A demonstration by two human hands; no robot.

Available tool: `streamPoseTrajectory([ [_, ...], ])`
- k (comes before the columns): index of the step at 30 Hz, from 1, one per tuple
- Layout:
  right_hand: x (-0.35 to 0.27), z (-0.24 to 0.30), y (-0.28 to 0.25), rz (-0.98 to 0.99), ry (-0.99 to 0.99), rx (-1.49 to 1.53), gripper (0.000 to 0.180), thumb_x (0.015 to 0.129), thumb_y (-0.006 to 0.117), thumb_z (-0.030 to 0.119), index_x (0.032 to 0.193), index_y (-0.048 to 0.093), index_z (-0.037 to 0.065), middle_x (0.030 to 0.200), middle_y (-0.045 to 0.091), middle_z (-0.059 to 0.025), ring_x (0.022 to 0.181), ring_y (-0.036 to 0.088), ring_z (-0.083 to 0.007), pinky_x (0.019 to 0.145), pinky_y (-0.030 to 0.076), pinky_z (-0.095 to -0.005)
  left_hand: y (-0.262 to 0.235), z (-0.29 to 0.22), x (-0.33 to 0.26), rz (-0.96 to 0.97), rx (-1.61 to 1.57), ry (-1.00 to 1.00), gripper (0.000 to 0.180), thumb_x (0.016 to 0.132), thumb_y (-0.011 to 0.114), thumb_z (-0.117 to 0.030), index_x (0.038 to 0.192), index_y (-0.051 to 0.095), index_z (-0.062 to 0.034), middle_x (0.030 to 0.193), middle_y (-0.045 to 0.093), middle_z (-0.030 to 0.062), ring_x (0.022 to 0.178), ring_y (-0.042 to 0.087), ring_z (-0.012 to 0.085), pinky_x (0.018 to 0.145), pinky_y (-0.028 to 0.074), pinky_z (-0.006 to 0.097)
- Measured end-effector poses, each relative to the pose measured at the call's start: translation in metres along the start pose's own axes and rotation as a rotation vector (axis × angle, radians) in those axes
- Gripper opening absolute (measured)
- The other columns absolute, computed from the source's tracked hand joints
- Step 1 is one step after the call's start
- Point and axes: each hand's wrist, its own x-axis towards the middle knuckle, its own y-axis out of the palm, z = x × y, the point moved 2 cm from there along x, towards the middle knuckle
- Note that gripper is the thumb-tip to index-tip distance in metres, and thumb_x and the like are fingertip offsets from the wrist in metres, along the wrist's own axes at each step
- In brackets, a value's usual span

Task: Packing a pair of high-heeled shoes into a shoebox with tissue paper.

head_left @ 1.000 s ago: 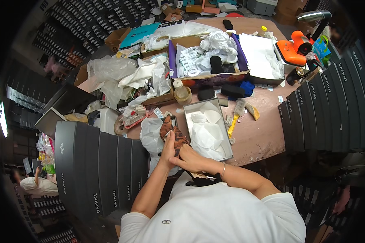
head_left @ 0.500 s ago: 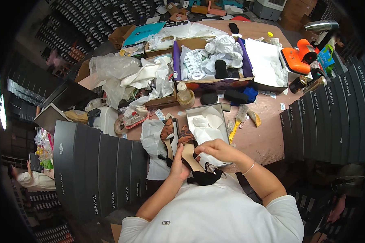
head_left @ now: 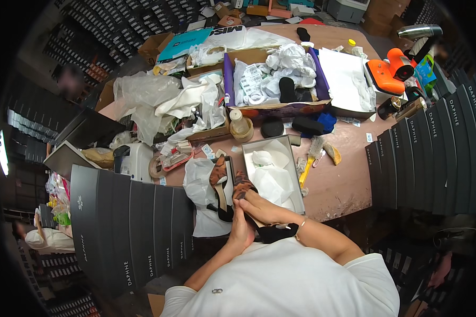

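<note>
Much of the held sandal point(head_left: 243, 183) is covered: the right hand point(head_left: 264, 207) lies over its middle, leaving the brown-and-black patterned toe band showing at the far end and some black material at the near end, against the white shirt point(head_left: 291, 277); the heel's shape cannot be made out there. The right fingertips are also hidden, so whether they pinch or only press cannot be told. Two sandals are in view: the held one at the near edge of the table point(head_left: 344, 185), and a second sandal point(head_left: 220, 182) just to its left, partly overlapping white tissue paper point(head_left: 198, 182). One open grey shoebox point(head_left: 299, 185) sits to the right, with crumpled white paper inside and its near corner hidden by the right forearm. Beyond it are one yellow-handled brush point(head_left: 309, 162) and one squat bottle point(head_left: 240, 126); farther off is one purple-sided carton point(head_left: 229, 87) heaped with paper. Two rows of dark boxes flank the person, a left row point(head_left: 100, 222) and a right row point(head_left: 423, 142), both running into the dark rim. The left hand point(head_left: 241, 228) cups the sandal's left side, fingers pointing far; the right forearm comes in from the right, elbow bent outward, a bracelet point(head_left: 301, 227) at the wrist.
</note>
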Motion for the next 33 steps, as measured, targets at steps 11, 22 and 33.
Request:
streamPoseTrajectory([
  [11, -0.039, 0.014, -0.039, -0.001, 0.083, 0.6, 0.052, 0.099, 0.044, 0.04, 0.097, 0.069, -0.006, 0.084, 0.069, -0.0081, 0.085, 0.061, -0.0136, 0.083, 0.047, -0.0271, -0.007, -0.013, 0.012, 0.146, -0.142, -0.162, 0.063, 0.093, 0.034, -0.064, 0.116, 0.051, -0.007, 0.104, 0.059, 0.0109, 0.086, 0.059, 0.021, 0.077, 0.051, 0.035],
  [22, -0.004, -0.028, -0.014, -0.272, 0.197, 0.842, 0.059, 0.081, 0.071, 0.005, 0.132, 0.043, -0.001, 0.117, 0.057, -0.0129, 0.096, 0.058, -0.0152, 0.079, 0.05, -0.0275, -0.006, -0.022, 0.003, 0.076, -0.33, -0.211, 0.072, 0.093, 0.03, -0.065, 0.121, 0.05, -0.0026, 0.106, 0.061, 0.0153, 0.079, 0.063, 0.0213, 0.07, 0.055, 0.032],
  [33, 0.038, -0.03, 0.0, -0.369, 0.065, 0.362, 0.029, 0.082, 0.061, 0.01, 0.108, 0.059, -0.002, 0.088, 0.066, -0.0213, 0.083, 0.065, -0.0295, 0.076, 0.049, -0.0339, 0.009, 0.007, -0.02, -0.129, -0.064, -0.052, 0.071, 0.089, 0.032, -0.07, 0.106, 0.051, -0.0034, 0.086, 0.057, 0.0085, 0.076, 0.059, 0.0208, 0.07, 0.051, 0.035],
])
